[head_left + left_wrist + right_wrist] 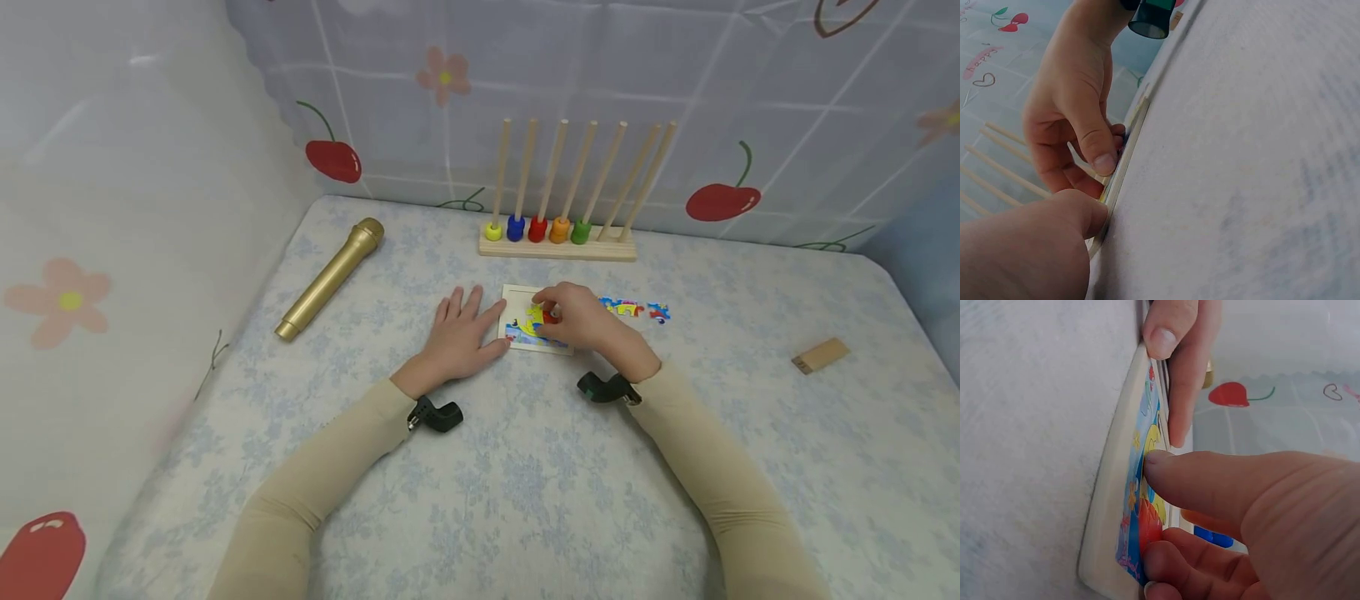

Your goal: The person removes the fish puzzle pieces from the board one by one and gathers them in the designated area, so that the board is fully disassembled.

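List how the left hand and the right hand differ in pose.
The left hand has its fingers spread and fairly straight, while the right hand has its fingers bent. The left hand lies at the left edge of the puzzle frame; the right hand is over the puzzle picture. Both come out of beige sleeves.

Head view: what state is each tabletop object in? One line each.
Pale rectangular wooden puzzle frame: flat, partly filled
Multicoloured jigsaw pieces at right: outside the frame
Long wooden seven-peg rack: upright, two pegs bare
Round coloured beads: threaded low on five pegs
Gold rod-shaped microphone: lying down
Small tan oblong block: lying flat
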`<act>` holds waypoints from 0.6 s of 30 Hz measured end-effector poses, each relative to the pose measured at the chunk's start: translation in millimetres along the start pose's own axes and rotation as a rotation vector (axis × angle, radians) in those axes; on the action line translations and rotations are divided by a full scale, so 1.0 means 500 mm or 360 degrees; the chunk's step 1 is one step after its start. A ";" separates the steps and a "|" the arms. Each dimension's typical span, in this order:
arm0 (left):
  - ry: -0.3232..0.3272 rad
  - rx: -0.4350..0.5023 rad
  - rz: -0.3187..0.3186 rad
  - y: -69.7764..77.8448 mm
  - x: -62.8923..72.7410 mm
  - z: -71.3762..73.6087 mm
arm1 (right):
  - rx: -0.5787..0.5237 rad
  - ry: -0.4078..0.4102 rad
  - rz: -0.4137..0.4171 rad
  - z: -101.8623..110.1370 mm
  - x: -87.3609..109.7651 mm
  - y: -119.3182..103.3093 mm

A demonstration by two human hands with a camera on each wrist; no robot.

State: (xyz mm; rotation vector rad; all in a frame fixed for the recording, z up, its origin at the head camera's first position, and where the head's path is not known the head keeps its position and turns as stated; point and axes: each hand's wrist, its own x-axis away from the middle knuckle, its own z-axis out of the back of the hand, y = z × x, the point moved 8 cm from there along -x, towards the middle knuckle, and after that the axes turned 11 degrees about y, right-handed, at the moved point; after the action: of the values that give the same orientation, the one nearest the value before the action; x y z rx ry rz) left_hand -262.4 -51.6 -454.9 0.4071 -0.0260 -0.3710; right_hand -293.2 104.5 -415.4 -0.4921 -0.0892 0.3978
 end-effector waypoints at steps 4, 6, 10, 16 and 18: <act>0.0007 0.0009 -0.0002 0.002 0.000 0.002 | 0.0018 -0.0002 0.0037 -0.002 0.000 -0.003; 0.0009 0.0010 -0.0003 0.002 0.000 0.002 | 0.0028 0.0003 0.0058 -0.003 0.000 -0.006; 0.0019 0.0009 -0.0010 0.002 -0.002 0.002 | 0.0041 0.0020 0.0086 -0.002 0.001 -0.011; 0.0030 0.0027 -0.0008 0.002 -0.001 0.003 | 0.0021 0.0036 0.0079 -0.004 0.004 -0.013; 0.0026 0.0029 -0.0006 0.002 0.000 0.002 | 0.0012 0.0037 0.0068 -0.005 0.005 -0.011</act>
State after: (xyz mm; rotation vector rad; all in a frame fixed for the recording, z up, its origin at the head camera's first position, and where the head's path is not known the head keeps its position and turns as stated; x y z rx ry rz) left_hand -262.2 -51.1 -453.3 0.4284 -0.0129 -0.3715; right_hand -288.4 99.9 -415.1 -0.4919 -0.0548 0.4337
